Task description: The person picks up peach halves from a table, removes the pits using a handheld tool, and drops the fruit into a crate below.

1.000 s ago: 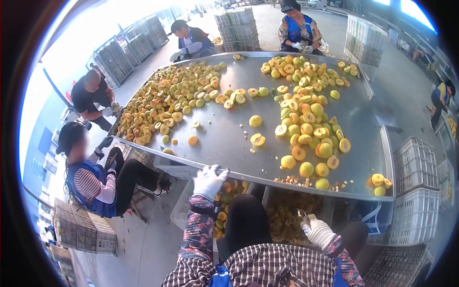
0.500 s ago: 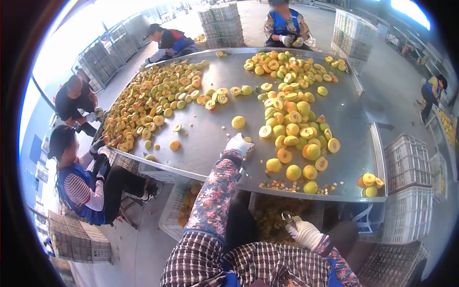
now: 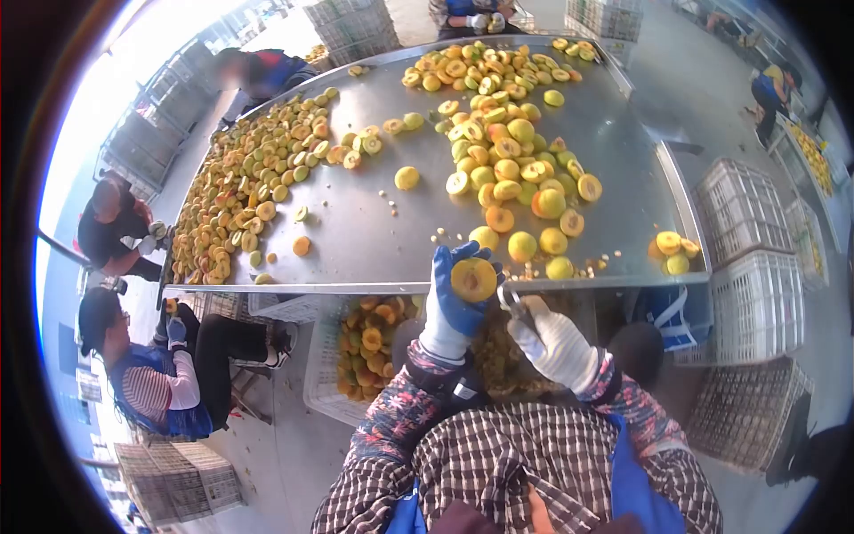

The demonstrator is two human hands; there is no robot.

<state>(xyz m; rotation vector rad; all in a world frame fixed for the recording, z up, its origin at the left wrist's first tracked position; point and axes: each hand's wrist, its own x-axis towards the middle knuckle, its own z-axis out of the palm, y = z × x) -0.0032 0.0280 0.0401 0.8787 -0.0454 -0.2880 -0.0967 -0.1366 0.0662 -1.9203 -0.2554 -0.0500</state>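
Note:
My left hand (image 3: 447, 311), in a white glove with a blue palm, holds a halved peach (image 3: 473, 279) with its cut face turned up, just off the near table edge. My right hand (image 3: 562, 347), in a whitish knitted glove, is closed around a small metal pitting tool (image 3: 509, 301). The tool's tip is close beside the peach half. Beyond my hands, whole and halved yellow peaches (image 3: 520, 169) lie heaped on the metal table (image 3: 356, 240), with pits (image 3: 525, 271) scattered along its near edge.
A larger heap of peach halves (image 3: 240, 191) covers the table's left side. A white crate of peach halves (image 3: 334, 400) stands below the near edge. Stacked crates (image 3: 756, 303) rise at the right. A person in a blue vest (image 3: 147, 374) sits at the left, and others work around the table.
My left hand has drawn back from the table with a peach half. My right hand has brought the tool up beside it. The view has shifted downward.

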